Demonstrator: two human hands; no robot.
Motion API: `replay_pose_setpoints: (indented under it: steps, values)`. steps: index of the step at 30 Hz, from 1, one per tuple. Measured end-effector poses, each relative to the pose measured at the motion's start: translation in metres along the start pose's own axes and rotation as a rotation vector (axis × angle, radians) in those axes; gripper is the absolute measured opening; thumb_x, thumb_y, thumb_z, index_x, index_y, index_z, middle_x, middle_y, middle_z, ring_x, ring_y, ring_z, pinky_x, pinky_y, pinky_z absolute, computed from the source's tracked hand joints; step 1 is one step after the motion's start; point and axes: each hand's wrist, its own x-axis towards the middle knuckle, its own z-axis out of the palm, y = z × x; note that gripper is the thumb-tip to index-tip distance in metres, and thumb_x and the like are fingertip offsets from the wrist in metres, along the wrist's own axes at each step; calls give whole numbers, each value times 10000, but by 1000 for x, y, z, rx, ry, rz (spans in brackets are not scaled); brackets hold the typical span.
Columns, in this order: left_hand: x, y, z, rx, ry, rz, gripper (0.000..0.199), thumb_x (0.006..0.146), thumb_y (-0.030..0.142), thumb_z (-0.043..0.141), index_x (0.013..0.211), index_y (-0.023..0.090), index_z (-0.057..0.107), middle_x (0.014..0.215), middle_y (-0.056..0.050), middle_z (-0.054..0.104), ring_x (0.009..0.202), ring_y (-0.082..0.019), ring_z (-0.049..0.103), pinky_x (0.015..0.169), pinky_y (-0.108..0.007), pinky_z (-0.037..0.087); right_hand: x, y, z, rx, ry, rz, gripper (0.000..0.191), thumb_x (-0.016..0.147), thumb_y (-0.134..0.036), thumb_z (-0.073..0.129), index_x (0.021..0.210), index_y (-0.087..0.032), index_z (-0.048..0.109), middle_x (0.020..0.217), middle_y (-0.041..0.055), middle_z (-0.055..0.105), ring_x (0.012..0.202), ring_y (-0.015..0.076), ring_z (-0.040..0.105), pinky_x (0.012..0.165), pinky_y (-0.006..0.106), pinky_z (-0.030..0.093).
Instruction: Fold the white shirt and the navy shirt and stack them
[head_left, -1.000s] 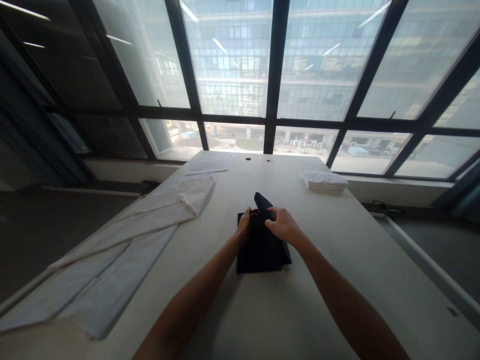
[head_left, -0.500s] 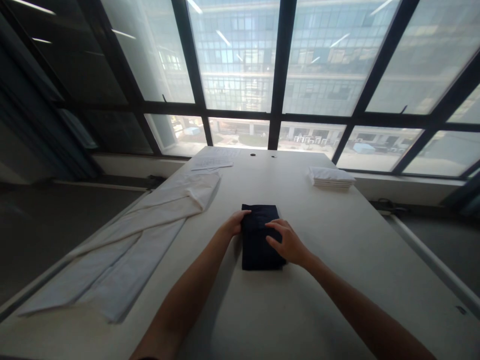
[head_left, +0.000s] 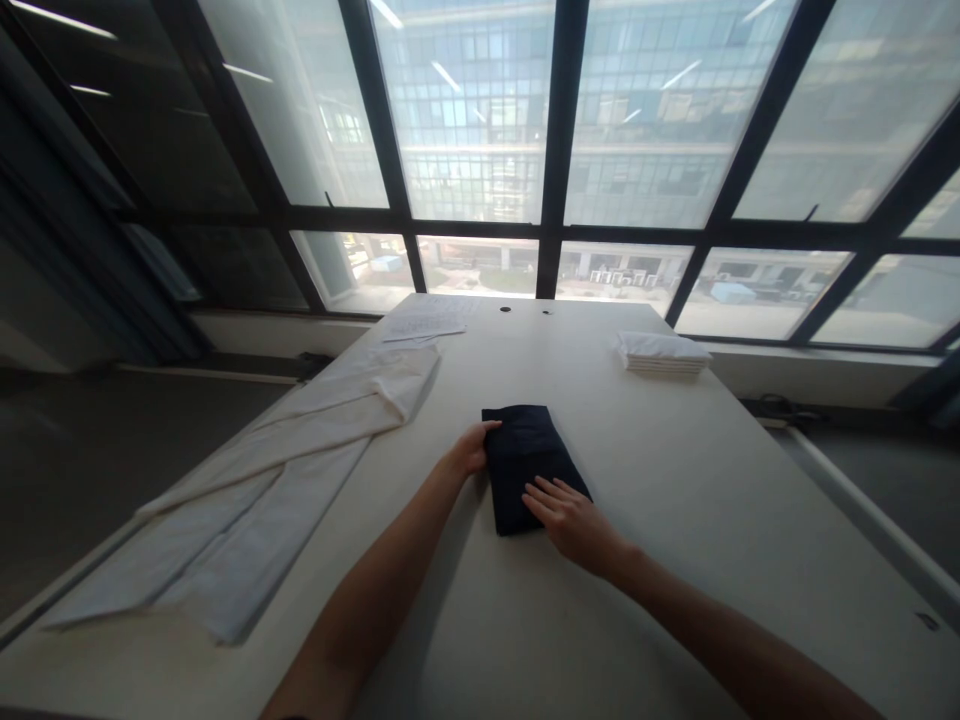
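Your dark folded cloth [head_left: 531, 465] now lies flat as a compact packet near the middle of the table [head_left: 675, 480], turned a little clockwise from how it sat half a second ago, and the flap that stood up a second ago is down. Your right hand [head_left: 574, 520] has slid to the packet's near right corner and rests flat with its fingers spread, while your left hand [head_left: 472, 452] stays on the left edge, fingers curled against it, gripping nothing that I can see; I judge the folding done, with only smoothing left
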Motion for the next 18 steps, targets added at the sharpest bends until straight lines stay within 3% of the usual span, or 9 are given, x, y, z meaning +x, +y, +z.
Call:
replay_pose_setpoints:
  steps: [3,5,9,11,13,16,18]
  values:
    - [-3,-1,-2,43,-19,13,292,945,170,509,1155,30,655,897,-150,765,796,-236,755,823,-341,606,-2,7,-6,17,30,-21,576,914,-10,404,1444,-177,553,1480,97,545,1394,241,479,1189,463,351]
    - [-4,-1,-2,178,0,93,283,922,162,524,1130,37,668,933,-168,760,850,-256,753,848,-368,603,-5,8,-7,37,49,-14,574,915,-7,403,1433,-195,567,1477,86,549,1395,235,478,1197,471,340]
    - [-6,5,3,434,156,344,377,873,136,574,1239,65,626,1132,-190,722,1052,-293,710,947,-423,568,-12,6,-3,102,64,22,516,936,-83,475,1425,-216,576,1496,92,525,1419,257,445,1191,510,340]
    - [-9,9,7,449,246,465,498,872,124,580,1368,133,546,1355,-167,622,1253,-274,605,1072,-407,486,-15,6,-3,174,96,41,451,967,-174,506,1407,-217,594,1488,86,537,1413,250,455,1192,495,344]
    - [-13,7,12,578,319,677,570,884,115,563,1443,196,486,1530,-124,469,1422,-247,434,1187,-384,349,-13,11,-6,249,174,98,400,993,-229,485,1364,-210,632,1444,76,586,1385,224,490,1181,440,373]
    - [-14,-12,19,1020,214,963,483,922,164,536,1400,229,559,1562,-84,439,1495,-243,303,1260,-413,152,2,22,-10,270,304,256,412,997,-199,409,1319,-172,665,1404,90,620,1370,212,503,1167,402,390]
    - [-11,-30,20,1266,59,981,414,946,232,536,1352,256,608,1534,-72,483,1500,-263,294,1260,-472,60,20,27,-7,226,329,362,448,984,-175,380,1346,-137,640,1434,117,590,1388,228,478,1176,416,369]
